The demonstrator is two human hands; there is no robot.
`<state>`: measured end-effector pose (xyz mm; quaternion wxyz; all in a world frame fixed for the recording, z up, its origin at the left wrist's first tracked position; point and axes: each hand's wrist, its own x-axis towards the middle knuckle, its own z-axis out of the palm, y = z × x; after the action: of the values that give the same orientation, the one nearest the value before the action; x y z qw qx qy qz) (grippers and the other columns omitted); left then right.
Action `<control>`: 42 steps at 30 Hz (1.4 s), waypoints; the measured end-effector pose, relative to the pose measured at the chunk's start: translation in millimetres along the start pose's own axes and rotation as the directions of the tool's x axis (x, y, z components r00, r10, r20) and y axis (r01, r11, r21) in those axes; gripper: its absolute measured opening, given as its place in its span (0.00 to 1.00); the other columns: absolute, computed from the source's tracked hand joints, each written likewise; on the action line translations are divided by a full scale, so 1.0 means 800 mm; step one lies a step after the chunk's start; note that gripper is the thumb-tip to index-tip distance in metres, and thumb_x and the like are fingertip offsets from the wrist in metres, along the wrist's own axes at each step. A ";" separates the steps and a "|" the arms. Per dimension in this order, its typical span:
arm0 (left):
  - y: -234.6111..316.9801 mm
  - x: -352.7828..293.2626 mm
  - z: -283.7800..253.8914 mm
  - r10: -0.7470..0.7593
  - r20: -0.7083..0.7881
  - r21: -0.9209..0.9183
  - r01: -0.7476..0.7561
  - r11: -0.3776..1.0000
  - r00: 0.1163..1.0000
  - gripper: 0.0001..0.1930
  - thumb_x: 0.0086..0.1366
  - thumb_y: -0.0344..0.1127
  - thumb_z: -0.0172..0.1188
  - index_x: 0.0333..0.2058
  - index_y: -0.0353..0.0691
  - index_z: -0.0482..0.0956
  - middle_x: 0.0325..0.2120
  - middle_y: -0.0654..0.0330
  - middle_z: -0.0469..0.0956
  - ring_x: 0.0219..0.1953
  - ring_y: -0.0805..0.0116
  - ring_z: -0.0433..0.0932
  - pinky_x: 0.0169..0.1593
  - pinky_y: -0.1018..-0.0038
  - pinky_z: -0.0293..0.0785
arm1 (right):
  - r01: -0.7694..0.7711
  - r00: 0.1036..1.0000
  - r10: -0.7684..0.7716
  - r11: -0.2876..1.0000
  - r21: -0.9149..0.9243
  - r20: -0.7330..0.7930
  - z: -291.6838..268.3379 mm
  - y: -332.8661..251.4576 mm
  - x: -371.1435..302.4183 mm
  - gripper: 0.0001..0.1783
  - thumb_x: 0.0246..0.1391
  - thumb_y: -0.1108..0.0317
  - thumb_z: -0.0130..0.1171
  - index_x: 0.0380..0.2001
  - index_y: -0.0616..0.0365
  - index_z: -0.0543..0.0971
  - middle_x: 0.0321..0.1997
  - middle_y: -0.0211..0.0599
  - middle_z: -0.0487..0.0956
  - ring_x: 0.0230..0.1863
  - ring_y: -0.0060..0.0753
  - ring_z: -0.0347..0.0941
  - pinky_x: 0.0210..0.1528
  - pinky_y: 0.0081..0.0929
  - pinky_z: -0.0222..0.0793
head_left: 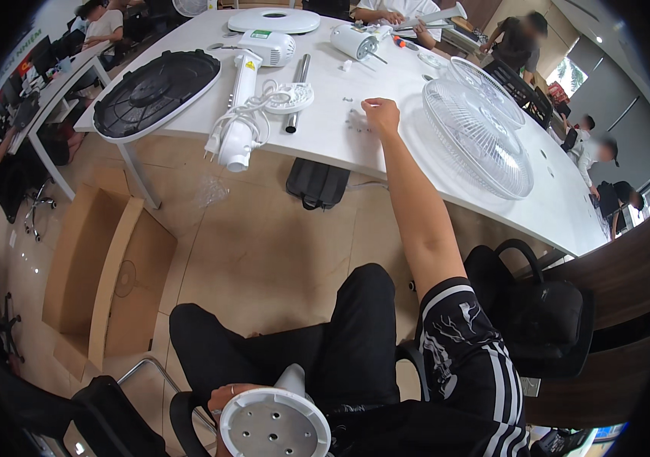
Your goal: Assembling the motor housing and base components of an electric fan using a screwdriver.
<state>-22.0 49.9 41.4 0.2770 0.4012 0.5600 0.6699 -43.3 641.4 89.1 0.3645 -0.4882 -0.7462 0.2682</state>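
Note:
Low down at my lap, my left hand (224, 397) grips a white fan pole (275, 411) by its side. The pole's round flanged end faces up and shows a metal plate with several holes. My right arm stretches forward to the table, where my right hand (381, 115) is closed with its fingertips together just above the top. Whatever those fingers pinch is too small to make out. Beside them lie several small screws (352, 113) and a small metal piece (348, 99).
On the white table (325, 145) lie a black-bottomed fan base (159, 85), a white fan neck (243, 95) with a cord, a metal tube (299, 91), a motor (353, 42) and fan grilles (477, 137). An open cardboard box (108, 278) stands on the floor at left. Across the table, a person handles parts.

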 end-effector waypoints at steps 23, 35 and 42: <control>0.041 -0.017 0.025 0.006 -0.030 -0.006 -0.006 1.000 1.000 0.15 0.52 0.34 0.68 0.35 0.28 0.82 0.23 0.57 0.82 0.24 0.68 0.82 0.30 0.74 0.76 | 0.459 0.888 -0.452 0.878 0.133 -0.083 -0.036 0.042 0.043 0.13 0.59 0.61 0.63 0.36 0.60 0.87 0.27 0.38 0.85 0.29 0.25 0.80 0.35 0.27 0.74; 0.094 -0.047 0.065 0.162 0.056 0.144 -0.168 0.975 0.985 0.26 0.37 0.36 0.79 0.36 0.30 0.81 0.23 0.58 0.80 0.24 0.77 0.77 0.34 0.79 0.74 | 0.661 0.367 -0.871 0.492 0.566 0.327 -0.329 -0.193 -0.461 0.10 0.44 0.78 0.70 0.34 0.61 0.86 0.30 0.36 0.83 0.30 0.30 0.79 0.33 0.24 0.74; 0.112 -0.099 0.085 0.272 0.159 0.117 -0.291 0.949 0.949 0.25 0.38 0.36 0.79 0.35 0.30 0.80 0.24 0.59 0.80 0.24 0.77 0.77 0.33 0.79 0.72 | 0.663 0.365 -0.877 0.481 0.574 0.313 -0.378 -0.192 -0.566 0.10 0.41 0.77 0.73 0.31 0.60 0.87 0.28 0.35 0.83 0.27 0.32 0.77 0.28 0.24 0.70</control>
<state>84.2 1.1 113.8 0.1886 0.5416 0.5212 0.6320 235.3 178.0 256.0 0.2858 0.1075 -0.8962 0.3217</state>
